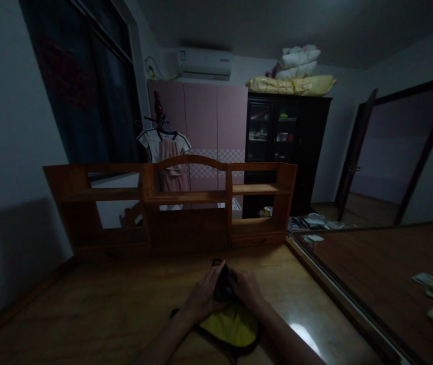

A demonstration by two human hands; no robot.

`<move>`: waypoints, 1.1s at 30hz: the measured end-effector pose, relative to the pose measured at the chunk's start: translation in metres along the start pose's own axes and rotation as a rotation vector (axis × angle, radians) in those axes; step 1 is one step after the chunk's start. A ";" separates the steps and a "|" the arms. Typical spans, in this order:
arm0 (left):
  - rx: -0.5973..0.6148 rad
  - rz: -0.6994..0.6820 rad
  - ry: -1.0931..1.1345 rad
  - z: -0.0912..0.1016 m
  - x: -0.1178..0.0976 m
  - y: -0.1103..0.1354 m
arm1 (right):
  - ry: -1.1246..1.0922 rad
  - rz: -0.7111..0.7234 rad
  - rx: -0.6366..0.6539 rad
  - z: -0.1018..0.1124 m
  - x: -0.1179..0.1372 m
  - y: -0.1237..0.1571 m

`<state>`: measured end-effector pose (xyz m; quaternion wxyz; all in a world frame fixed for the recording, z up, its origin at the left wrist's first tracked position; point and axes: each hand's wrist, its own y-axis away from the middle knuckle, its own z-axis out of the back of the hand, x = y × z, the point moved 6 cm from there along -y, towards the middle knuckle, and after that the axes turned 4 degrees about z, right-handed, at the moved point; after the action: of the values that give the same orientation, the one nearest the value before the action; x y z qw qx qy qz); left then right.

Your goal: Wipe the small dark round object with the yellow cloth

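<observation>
A: Grip?
B: Left hand clamped on dark far part of bag; right hand touching it, grip too dim to tell.
A: Bag position, edges?
B: Near part of tabletop. Rack bounds far side, wall bounds left. Right edge closer to bag; wide tabletop span left, narrower right.

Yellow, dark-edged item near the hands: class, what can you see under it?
The wooden tabletop shows around the yellow, dark-edged item; whatever lies directly underneath is covered. The left hand and right hand hold something dark at its far side, too dim to identify.
</observation>
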<state>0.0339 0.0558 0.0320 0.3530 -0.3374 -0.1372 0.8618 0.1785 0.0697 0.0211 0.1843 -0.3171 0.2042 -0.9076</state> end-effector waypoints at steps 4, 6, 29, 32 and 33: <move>0.006 0.015 -0.002 -0.001 0.003 0.000 | 0.038 -0.001 -0.015 0.001 -0.005 -0.001; 0.008 0.034 -0.013 -0.002 0.007 0.001 | 0.044 0.000 -0.027 0.001 -0.005 -0.001; 0.042 0.099 0.008 -0.003 0.014 0.001 | -0.338 -0.035 -0.232 0.026 0.004 -0.003; 0.039 0.125 0.022 -0.006 0.018 0.001 | -0.325 -0.004 -0.202 0.018 0.005 -0.003; 0.037 0.129 0.026 -0.006 0.019 0.001 | -0.320 0.010 -0.186 0.015 0.007 -0.002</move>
<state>0.0273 0.0686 0.0175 0.3045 -0.3500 -0.0947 0.8808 0.1830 0.0647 0.0363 0.1889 -0.4723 0.2566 -0.8219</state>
